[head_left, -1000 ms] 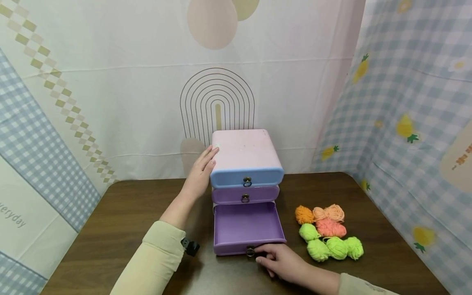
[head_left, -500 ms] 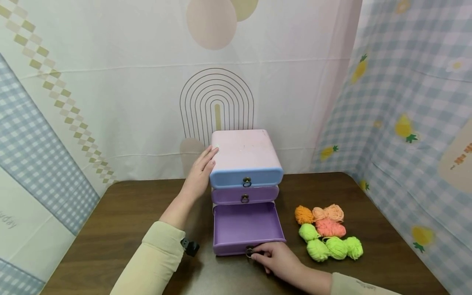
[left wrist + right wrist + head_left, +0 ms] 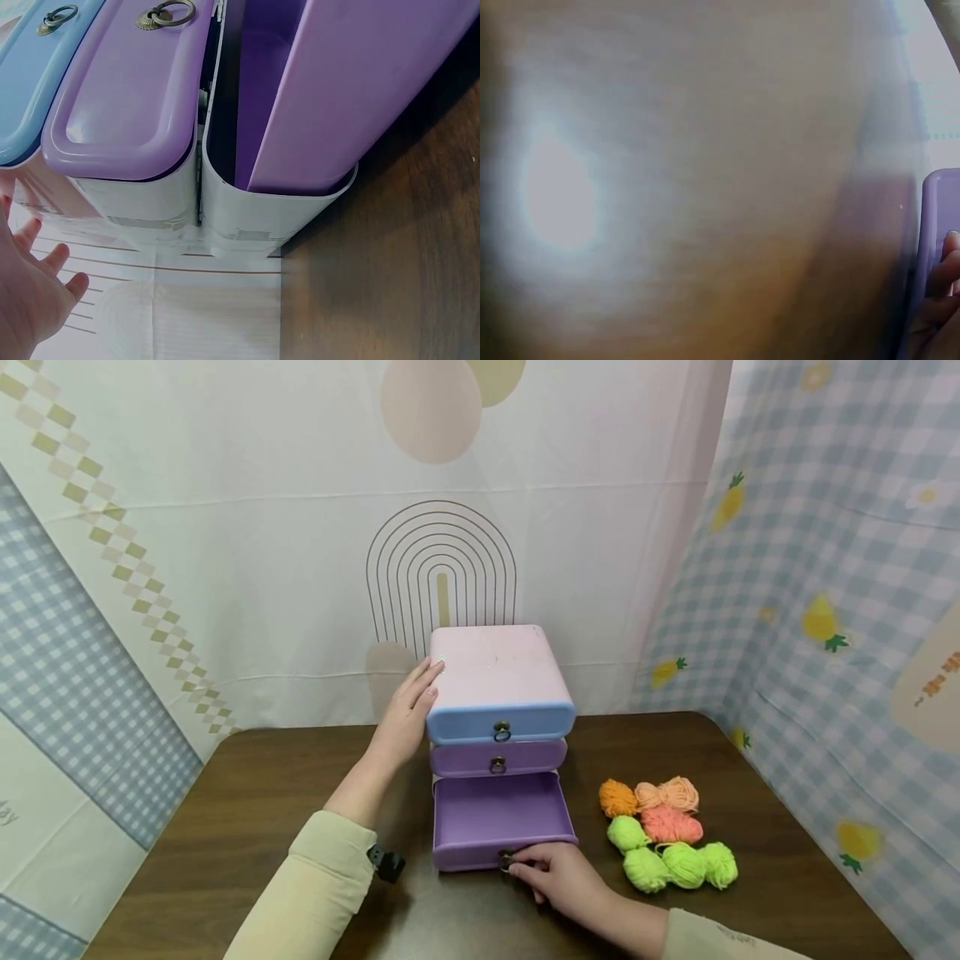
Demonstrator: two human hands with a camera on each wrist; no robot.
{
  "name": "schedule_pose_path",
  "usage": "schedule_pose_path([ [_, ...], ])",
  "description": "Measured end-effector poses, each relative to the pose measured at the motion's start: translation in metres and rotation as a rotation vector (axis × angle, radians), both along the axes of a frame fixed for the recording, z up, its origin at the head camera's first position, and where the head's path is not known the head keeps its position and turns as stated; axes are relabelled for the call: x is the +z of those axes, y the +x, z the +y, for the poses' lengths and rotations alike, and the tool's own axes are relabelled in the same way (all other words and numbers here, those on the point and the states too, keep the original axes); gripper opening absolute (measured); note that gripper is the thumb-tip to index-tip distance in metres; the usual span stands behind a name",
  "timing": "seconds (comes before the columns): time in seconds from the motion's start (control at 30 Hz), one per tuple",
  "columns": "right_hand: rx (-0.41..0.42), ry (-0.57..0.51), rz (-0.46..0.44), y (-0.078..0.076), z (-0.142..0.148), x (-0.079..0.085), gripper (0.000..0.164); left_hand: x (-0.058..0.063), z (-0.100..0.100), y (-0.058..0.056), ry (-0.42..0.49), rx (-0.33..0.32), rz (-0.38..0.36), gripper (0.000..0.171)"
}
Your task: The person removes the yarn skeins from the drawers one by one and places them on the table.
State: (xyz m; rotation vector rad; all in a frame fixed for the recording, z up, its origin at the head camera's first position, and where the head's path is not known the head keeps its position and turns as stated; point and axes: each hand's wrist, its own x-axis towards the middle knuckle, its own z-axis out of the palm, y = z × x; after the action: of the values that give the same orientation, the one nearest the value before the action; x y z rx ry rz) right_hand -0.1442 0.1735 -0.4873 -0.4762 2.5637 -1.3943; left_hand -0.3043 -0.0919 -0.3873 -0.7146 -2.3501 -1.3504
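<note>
A small chest of drawers stands at the table's back, with a pink top [image 3: 495, 664], a blue top drawer [image 3: 468, 724] and a purple middle drawer [image 3: 461, 760], both closed. Its purple bottom drawer [image 3: 498, 814] is pulled out, and nothing lies inside it. My left hand [image 3: 402, 714] rests, fingers extended, against the upper left side of the chest. In the left wrist view, the same hand [image 3: 34, 289] shows at the left edge. With thumb and forefinger my right hand [image 3: 562, 877] pinches the ring pull [image 3: 505, 860] of the bottom drawer.
Right of the chest lie yarn balls: an orange one [image 3: 617, 798], a peach skein [image 3: 669, 794], a coral skein [image 3: 671, 824] and several lime green balls [image 3: 684, 866]. A patterned cloth [image 3: 600, 568] hangs behind the brown table [image 3: 262, 793].
My right fingers have closed on the ring pull, and the bottom drawer has slid slightly inward. The left hand and the yarn have stayed put.
</note>
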Motion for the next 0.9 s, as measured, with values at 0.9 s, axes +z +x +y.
schedule_pose_path([
  [0.9,-0.128,0.056,0.03,-0.084,-0.015,0.003,0.016,0.005,-0.002,0.002,-0.042,0.001,-0.05,0.048],
])
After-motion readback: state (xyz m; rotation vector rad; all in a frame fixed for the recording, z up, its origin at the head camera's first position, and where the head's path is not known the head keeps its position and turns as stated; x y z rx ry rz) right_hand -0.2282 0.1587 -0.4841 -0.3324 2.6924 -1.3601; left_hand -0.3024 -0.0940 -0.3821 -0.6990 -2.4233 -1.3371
